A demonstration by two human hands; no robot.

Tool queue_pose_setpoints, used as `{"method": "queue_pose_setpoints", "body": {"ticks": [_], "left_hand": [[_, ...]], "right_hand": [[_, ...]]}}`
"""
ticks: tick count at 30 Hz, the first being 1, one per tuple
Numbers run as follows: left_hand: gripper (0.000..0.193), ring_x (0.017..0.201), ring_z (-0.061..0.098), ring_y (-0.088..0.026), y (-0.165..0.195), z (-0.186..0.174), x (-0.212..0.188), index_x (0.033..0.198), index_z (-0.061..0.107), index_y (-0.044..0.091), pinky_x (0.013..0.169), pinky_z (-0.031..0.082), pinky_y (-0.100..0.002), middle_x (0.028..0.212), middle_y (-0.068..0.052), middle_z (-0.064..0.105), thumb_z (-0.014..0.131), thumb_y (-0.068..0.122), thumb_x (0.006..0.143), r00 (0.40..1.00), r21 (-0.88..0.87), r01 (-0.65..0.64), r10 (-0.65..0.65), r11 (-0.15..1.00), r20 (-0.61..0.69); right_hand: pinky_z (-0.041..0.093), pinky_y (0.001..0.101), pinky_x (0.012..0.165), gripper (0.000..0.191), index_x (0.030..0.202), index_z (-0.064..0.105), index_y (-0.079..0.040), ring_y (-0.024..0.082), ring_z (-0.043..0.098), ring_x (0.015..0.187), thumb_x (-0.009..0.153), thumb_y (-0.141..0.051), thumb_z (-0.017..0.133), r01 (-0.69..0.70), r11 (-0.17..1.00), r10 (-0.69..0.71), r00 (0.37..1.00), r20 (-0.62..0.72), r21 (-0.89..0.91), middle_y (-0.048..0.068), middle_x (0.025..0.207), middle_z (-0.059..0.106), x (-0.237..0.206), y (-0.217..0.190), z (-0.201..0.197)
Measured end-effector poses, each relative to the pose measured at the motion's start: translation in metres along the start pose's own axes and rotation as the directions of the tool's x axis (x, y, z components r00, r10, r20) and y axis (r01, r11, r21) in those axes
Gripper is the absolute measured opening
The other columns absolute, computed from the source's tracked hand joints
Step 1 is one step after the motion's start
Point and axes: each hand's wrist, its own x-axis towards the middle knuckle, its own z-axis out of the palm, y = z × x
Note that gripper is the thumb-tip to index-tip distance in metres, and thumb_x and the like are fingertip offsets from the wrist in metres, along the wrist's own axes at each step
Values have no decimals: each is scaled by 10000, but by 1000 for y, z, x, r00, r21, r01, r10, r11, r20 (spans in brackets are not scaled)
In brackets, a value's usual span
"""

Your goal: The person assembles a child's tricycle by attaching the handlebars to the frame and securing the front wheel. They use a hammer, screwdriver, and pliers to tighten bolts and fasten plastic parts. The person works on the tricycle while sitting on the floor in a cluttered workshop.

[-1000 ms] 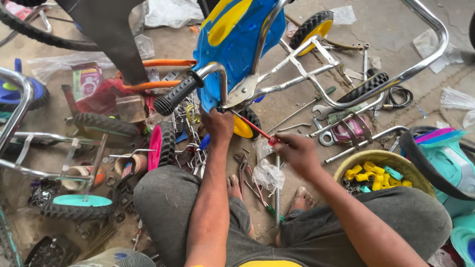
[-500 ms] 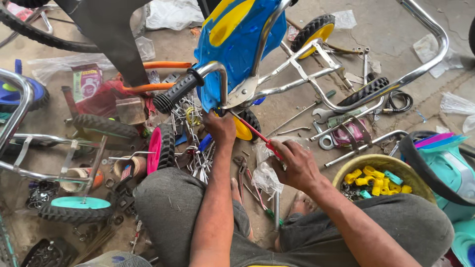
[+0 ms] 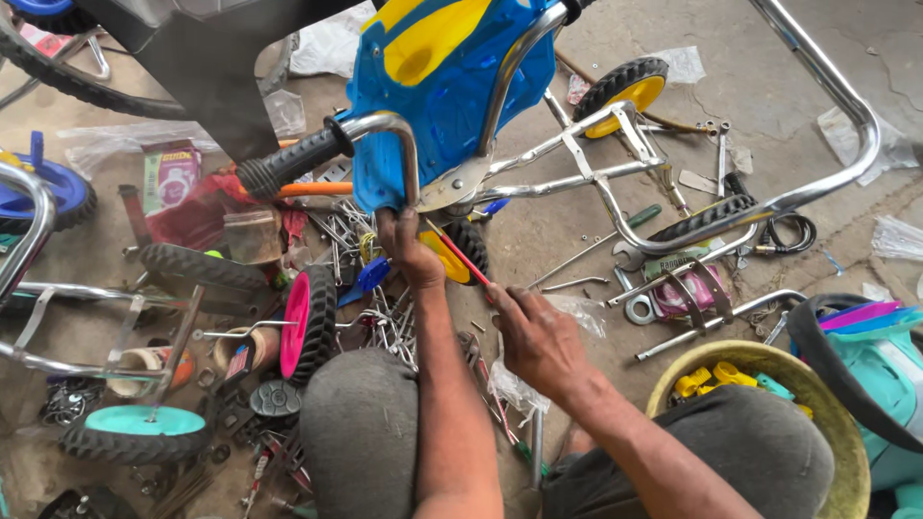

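Your left hand (image 3: pixel 409 248) grips the bottom edge of the blue and yellow plastic body (image 3: pixel 447 82) of a small kids' bike, fingers closed tight on it. The bike sits just in front of your knees. Your right hand (image 3: pixel 540 338) is closed on a thin red screwdriver (image 3: pixel 460 256), and its tip points up under the blue body. The bike's shiny metal frame (image 3: pixel 615 173) is smooth and bent. A black rubber handle grip (image 3: pixel 288 161) sticks out to the left. A pink wheel (image 3: pixel 308 322) stands near your left knee. A yellow bowl (image 3: pixel 846 423) of small parts sits by your right knee. Loose parts crowd the floor on all sides.
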Motion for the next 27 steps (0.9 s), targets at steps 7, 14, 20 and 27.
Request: {"method": "queue_pose_setpoints", "body": {"ticks": [7, 14, 20, 27], "left_hand": [[655, 951, 607, -390, -39, 18, 14, 1073, 623, -87, 885, 437, -509, 1020, -246, 650, 486, 553, 1038, 946, 239, 209, -135, 948, -294], [546, 961, 587, -405, -36, 10, 9, 1021, 638, -62, 869, 405, -509, 971, -252, 633, 434, 439, 1097, 980, 440, 144, -66, 887, -188], [486, 975, 598, -413, -29, 6, 16, 1145, 667, -54, 861, 429, -500, 1042, -253, 639, 434, 372, 1117, 993, 564, -7, 75, 826, -96], [546, 972, 643, -424, -3, 17, 17, 1057, 674, -90, 885, 477, -491, 1032, -282, 689, 532, 438, 1056, 966, 321, 168, -90, 932, -243]], "right_hand": [[562, 461, 606, 506, 1375, 561, -56, 340, 687, 838, 885, -96, 677, -60, 994, 62, 998, 19, -94, 169, 1036, 675, 4, -6, 14], [427, 310, 476, 460, 1352, 648, -78, 198, 589, 629, 902, -158, 691, -641, 289, 612, 695, 378, 711, 112, 928, 691, 4, 7, 26], [338, 261, 365, 426, 1250, 616, 15, 135, 557, 525, 924, -233, 733, -610, -479, 405, 485, 775, 631, 87, 867, 663, 12, 22, 31], [519, 253, 571, 335, 1163, 737, -81, 108, 680, 657, 898, -243, 861, -329, 886, 416, 876, -245, 328, 36, 849, 720, -3, -7, 28]]}}
